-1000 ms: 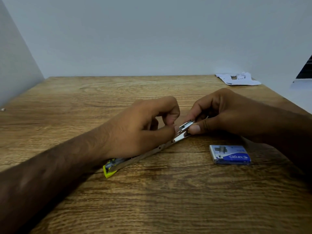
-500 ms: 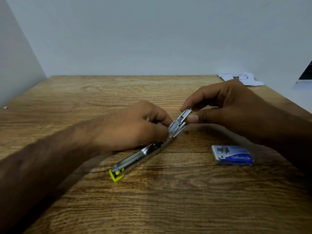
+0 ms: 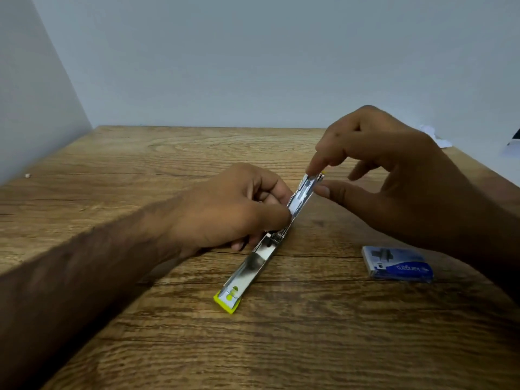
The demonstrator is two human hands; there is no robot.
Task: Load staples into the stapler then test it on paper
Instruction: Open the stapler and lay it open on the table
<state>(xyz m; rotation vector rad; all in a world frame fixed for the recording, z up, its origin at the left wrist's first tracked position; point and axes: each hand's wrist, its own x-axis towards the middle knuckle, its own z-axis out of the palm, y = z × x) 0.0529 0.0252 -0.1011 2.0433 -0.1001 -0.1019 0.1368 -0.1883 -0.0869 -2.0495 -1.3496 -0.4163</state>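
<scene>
Closest to the person, the bare left forearm comes in low from the left edge and crosses the wood-grain surface [image 3: 281, 347] on a slant. Just past it the stapler [image 3: 253, 266] lies swung fully open in one long line, running from near-centre up and to the right. Its near end, tipped with a yellow-green plastic cap [image 3: 226, 302], rests on the surface; the shiny metal channel faces up and the far half looks slightly raised.

To the right of the stapler, apart from it, a small blue box of staples [image 3: 398, 266] lies flat on the surface, partly behind the right wrist.

Midway along the stapler, the left hand [image 3: 228, 209] is curled closed, its thumb and fingers pinching the metal rail from the left side. A fingertip shows under the hand near the hinge.

At the far end, the right hand [image 3: 394, 178] reaches in from the right. Its index finger presses down on the tip of the rail and its thumb sits against the right side of that tip, so the end is nipped between the two; the other fingers are loosely spread above the surface. I cannot tell whether a strip of staples is in the channel.

Further back, near the right rear corner, bits of white paper [image 3: 439, 139] peek out from behind the right hand. Pale walls close the surface at the back and left.
</scene>
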